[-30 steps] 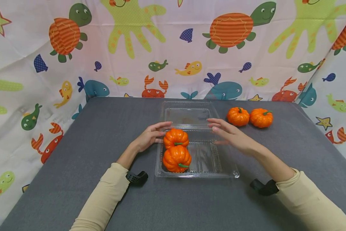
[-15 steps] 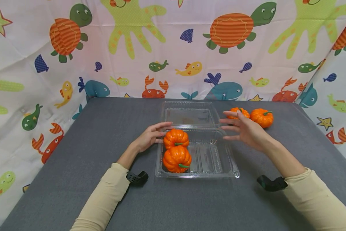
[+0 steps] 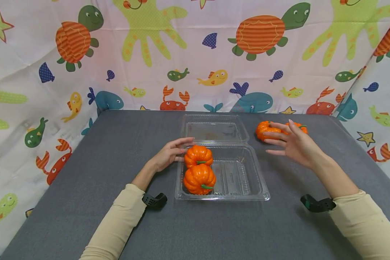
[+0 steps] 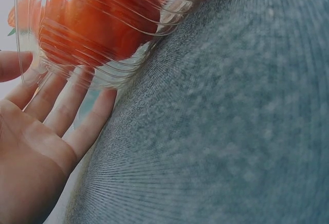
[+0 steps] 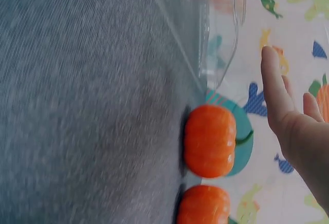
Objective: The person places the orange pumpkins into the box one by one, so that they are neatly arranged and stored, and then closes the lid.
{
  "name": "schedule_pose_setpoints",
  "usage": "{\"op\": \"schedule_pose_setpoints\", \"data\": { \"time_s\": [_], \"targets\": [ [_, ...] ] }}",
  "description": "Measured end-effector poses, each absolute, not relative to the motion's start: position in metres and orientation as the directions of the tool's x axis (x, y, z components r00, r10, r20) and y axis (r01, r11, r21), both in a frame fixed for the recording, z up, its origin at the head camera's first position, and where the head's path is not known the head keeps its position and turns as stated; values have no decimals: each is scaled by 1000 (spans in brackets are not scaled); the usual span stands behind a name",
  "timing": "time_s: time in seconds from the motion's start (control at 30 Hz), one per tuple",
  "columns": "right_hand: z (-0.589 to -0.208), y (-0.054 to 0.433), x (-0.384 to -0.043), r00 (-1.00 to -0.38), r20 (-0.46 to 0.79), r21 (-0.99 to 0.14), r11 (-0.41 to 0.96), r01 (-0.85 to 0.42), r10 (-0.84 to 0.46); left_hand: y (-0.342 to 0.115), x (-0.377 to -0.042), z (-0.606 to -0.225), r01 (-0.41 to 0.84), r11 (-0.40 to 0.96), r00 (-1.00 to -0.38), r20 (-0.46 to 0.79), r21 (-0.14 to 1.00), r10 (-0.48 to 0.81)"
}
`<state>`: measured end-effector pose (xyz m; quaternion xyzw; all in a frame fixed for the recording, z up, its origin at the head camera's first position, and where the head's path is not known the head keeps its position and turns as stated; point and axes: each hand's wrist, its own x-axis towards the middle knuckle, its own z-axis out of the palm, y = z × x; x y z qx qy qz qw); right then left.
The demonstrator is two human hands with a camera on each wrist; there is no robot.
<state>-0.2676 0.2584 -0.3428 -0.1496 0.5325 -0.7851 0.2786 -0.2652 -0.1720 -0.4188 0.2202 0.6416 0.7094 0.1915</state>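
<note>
A clear plastic clamshell container [image 3: 222, 198] stands with its lid [image 3: 214, 130] folded back. Two small orange pumpkins, a rear one [image 3: 198, 155] and a front one [image 3: 199, 178], sit in its left half. At the container's left wall is my left hand [image 3: 165, 155], its extended fingers [image 4: 67, 108] against the outside of the plastic in the left wrist view. My right hand [image 3: 299, 144] hovers with fingers spread and holds nothing. It partly covers two more pumpkins on the table, a left one [image 5: 209, 141] and a right one [image 5: 204, 206], in the head view.
A grey cloth [image 3: 116, 137] covers the table. Behind it and along both sides hangs a white curtain [image 3: 201, 54] printed with sea animals. Each wrist wears a black strap device, one left [image 3: 154, 200] and one right [image 3: 316, 204].
My right hand has moved right, from over the container's right side to in front of the two pumpkins on the table. The left hand and the container have stayed put.
</note>
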Motion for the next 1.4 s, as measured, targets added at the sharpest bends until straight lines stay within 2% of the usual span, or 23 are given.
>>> {"op": "schedule_pose_setpoints", "data": {
  "time_s": [0.2, 0.57, 0.77, 0.93, 1.17, 1.4],
  "targets": [
    [-347, 280, -271, -813, -81, -868, -360, 342, -577, -172, -265, -419, 15, -104, -827, 70, 994, 557],
    [-355, 318, -277, -875, -69, -817, -476, 326, -480, -170, -267, -417, 8, -106, -831, 66, 994, 552],
    [-361, 332, -278, -928, -68, -781, -560, 278, -366, -171, -267, -418, 10, -107, -832, 68, 994, 551],
    [-368, 343, -275, -970, -117, -750, -621, 228, -215, -172, -266, -418, 19, -106, -828, 75, 994, 556],
    [-380, 356, -276, -976, -198, -699, -684, 209, -96, -172, -265, -419, 22, -104, -831, 76, 994, 552],
    [-388, 364, -282, -957, -290, -724, -646, 241, -32, -173, -265, -420, 27, -99, -830, 78, 995, 552]
  ]
}}
